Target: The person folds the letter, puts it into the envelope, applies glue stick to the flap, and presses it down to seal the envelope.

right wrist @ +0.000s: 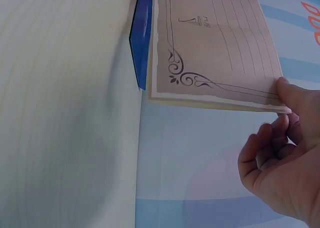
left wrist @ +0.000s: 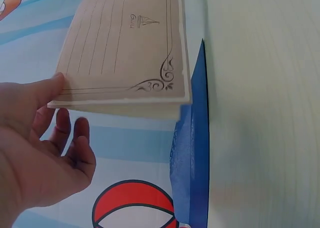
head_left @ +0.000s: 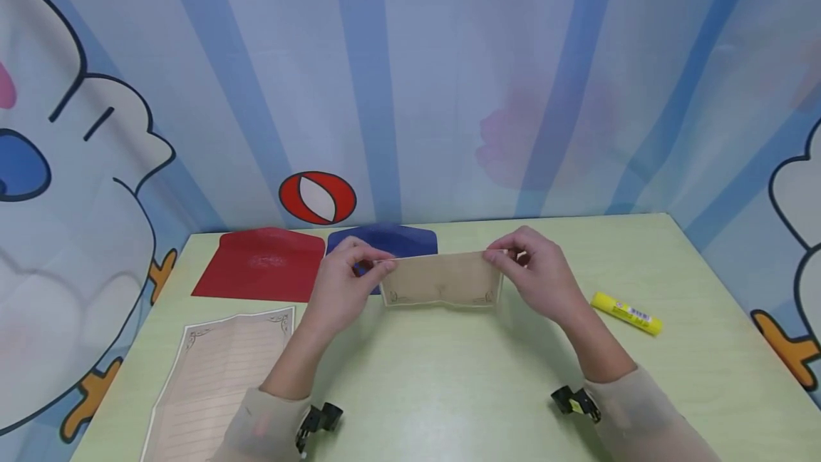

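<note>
A folded sheet of tan letter paper [head_left: 442, 280], with ruled lines and scroll-patterned corners, is held up above the table between both hands. My left hand [head_left: 340, 287] pinches its upper left corner, thumb on the near face. At the opposite upper corner, my right hand [head_left: 541, 276] pinches the paper the same way. Both wrist views show the paper doubled, with a second layer behind the front one; a small sailing-boat drawing is on the ruled face [left wrist: 120, 43]. Behind the paper lies a blue envelope [head_left: 391, 237], partly covered by it.
A red envelope [head_left: 256, 269] lies at the table's back left. In front of it rests another ruled tan sheet [head_left: 224, 369], partly hidden by the left forearm. A yellow glue stick [head_left: 627, 314] lies right of the right hand. A printed curtain [head_left: 442, 91] stands behind the table [head_left: 436, 391].
</note>
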`<state>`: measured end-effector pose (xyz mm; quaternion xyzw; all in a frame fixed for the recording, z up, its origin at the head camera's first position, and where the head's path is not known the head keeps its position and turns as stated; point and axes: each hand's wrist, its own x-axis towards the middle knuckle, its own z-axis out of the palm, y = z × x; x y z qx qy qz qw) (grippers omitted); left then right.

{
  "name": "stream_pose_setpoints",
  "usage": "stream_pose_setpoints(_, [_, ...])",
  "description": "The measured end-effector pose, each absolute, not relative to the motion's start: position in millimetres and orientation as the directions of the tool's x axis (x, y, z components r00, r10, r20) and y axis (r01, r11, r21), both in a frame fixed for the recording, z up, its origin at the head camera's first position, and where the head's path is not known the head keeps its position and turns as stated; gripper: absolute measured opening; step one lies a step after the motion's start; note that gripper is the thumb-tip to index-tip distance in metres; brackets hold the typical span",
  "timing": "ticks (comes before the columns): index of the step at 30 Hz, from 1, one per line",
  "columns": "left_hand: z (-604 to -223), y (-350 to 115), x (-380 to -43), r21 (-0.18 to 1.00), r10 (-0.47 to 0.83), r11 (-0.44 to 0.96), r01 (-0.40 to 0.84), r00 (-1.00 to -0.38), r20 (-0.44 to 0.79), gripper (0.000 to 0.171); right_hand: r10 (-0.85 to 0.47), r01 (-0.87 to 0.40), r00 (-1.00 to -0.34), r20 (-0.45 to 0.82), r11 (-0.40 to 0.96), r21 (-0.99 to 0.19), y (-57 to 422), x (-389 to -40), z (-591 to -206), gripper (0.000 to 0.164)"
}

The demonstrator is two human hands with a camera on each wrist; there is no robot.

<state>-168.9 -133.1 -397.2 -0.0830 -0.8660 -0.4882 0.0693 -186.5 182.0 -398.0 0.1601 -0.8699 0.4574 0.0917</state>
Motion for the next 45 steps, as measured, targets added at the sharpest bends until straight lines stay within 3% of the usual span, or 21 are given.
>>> stream_pose_setpoints(13, [-395.8,-138.0,-169.1,0.923,0.265,0.378,0.069,-0.963,-0.037,0.012,-0.242,-0.315,-0.942,0.233,0.390,-0.865,183.0,-185.2,-396.5,0.020])
stream_pose_setpoints(20, [-398.0,-132.9,-166.8,0.914,0.463,0.383,0.136,-0.884,-0.063,0.027,-0.335,-0.278,-0.930,0.149,0.381,-0.882,179.6,-184.1,-401.3,0.016])
stream_pose_setpoints(28, [-403.0,-118.3,-162.2,0.899,0.517,0.404,0.170,-0.853,-0.071,0.011,-0.453,-0.284,-0.886,0.100,0.358,-0.890,166.6,-180.9,-405.9,0.015])
stream_pose_setpoints(33, [-402.0,-115.2,-159.3,0.899,0.468,0.416,0.139,-0.880,-0.081,0.014,-0.424,-0.245,-0.903,0.068,0.379,-0.892,164.1,-180.4,-406.8,0.022])
stream_pose_setpoints(37, [-402.8,-115.6,-160.2,0.920,0.330,0.390,0.033,-0.938,-0.106,0.016,-0.355,-0.145,-0.935,0.001,0.378,-0.914,167.4,-181.8,-405.1,0.044])
stream_pose_setpoints(40, [-403.1,-117.4,-162.6,0.945,0.190,0.323,-0.057,-0.974,-0.123,0.018,-0.320,-0.057,-0.946,-0.058,0.340,-0.939,173.3,-183.9,-403.6,0.053])
stream_pose_setpoints(45, [-404.3,-118.5,-165.6,0.980,0.024,0.144,-0.139,-0.989,-0.144,0.023,-0.337,0.051,-0.931,-0.136,0.249,-0.967,174.5,-185.5,-402.4,0.054])
